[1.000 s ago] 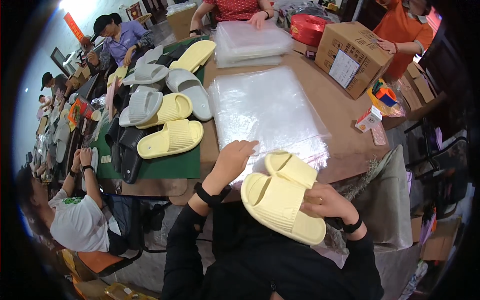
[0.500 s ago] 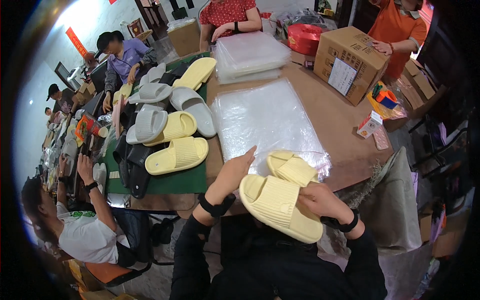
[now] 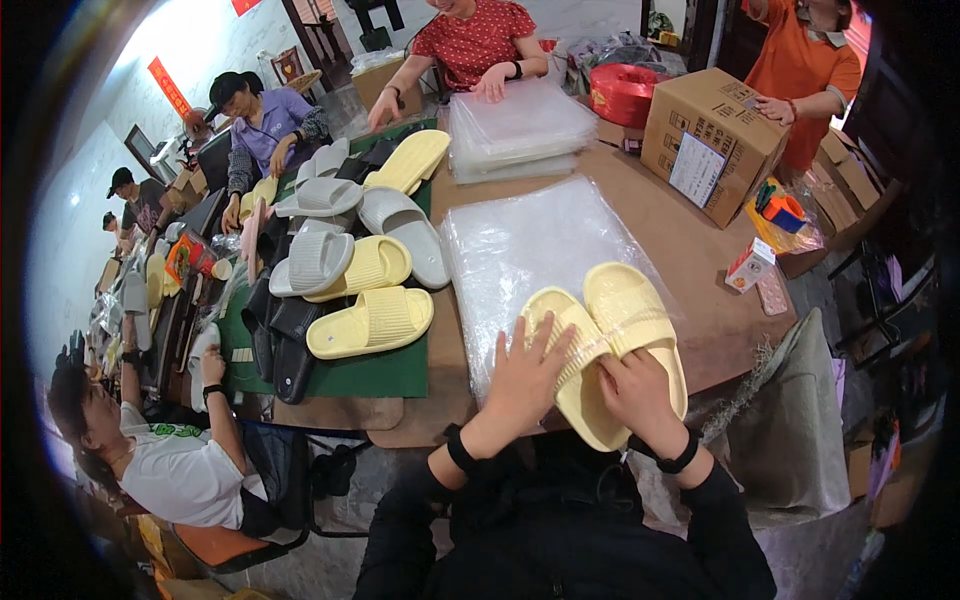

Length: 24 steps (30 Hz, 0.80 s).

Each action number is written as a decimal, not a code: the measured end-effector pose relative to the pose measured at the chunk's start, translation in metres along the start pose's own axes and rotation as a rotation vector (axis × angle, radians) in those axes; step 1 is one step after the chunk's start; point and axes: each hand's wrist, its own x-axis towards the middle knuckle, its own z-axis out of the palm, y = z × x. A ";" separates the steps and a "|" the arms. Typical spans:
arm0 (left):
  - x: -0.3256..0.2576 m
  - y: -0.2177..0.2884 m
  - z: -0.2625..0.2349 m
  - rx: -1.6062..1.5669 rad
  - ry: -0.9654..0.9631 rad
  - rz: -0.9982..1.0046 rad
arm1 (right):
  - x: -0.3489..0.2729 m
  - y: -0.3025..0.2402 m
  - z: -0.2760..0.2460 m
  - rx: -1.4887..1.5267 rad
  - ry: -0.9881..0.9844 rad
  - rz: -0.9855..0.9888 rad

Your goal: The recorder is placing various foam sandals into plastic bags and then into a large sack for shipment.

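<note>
Side by side over the table's near edge lie two pale yellow slippers, a left one (image 3: 580,375) and a right one (image 3: 632,305), with ribbed straps. My right hand (image 3: 640,392) grips the pair, its fingers closed between and inside the slippers near the straps. Fingers spread, my left hand (image 3: 528,375) lies against the outer side of the left slipper. Beneath their toes is a stack of clear plastic bags (image 3: 545,235). Some shiny film shows around the right slipper's strap; whether it covers the slippers I cannot tell.
At left, grey slippers (image 3: 405,235), yellow slippers (image 3: 370,322) and black slippers (image 3: 292,340) lie on a green mat (image 3: 400,375). Farther back are more bags (image 3: 520,130), a red ribbon roll (image 3: 622,92) and a carton (image 3: 712,140). Co-workers surround the table.
The slippers have swung from a crossed, slanting hold to lying side by side, toes away from me, farther up over the bags. My left hand has moved onto the left slipper.
</note>
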 end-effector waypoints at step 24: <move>-0.014 0.035 -0.044 -1.140 0.072 -0.086 | -0.037 0.010 0.014 0.558 -0.096 0.190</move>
